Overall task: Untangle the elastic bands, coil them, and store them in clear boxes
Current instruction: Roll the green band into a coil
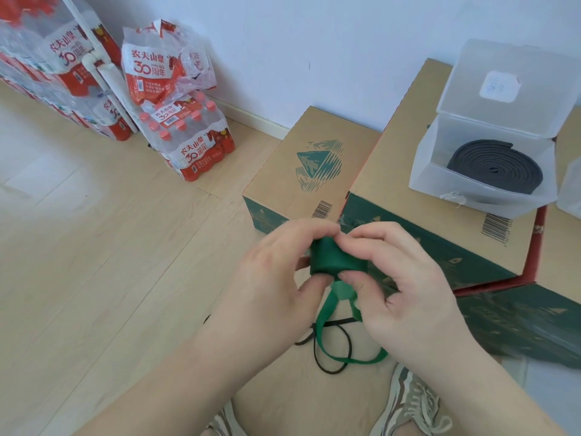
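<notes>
Head view, one frame.

- Green band: partly rolled into a short, thick coil, held just below frame centre. Its loose tail hangs toward 6 o'clock and loops down to the floor.
- Left hand: at 9 o'clock of the coil. Fingers are curled over the top and the thumb is under it, clamped on the roll.
- Right hand: at 3 o'clock of the coil. Fingertips pinch its top edge, touching the left fingertips, and the thumb presses the lower edge where the tail leaves.
- Black band: thin and loose on the floor at 6 o'clock of the hands, crossing the green tail.
- Clear box: at 2 o'clock, lid standing open, on the larger cardboard box. It holds a coiled dark band lying flat.
- Smaller cardboard box: at 12 o'clock of the hands, touching the larger one.
- Packs of bottled water: at 10 o'clock, against the wall.
- Shoes: at 5 o'clock.
</notes>
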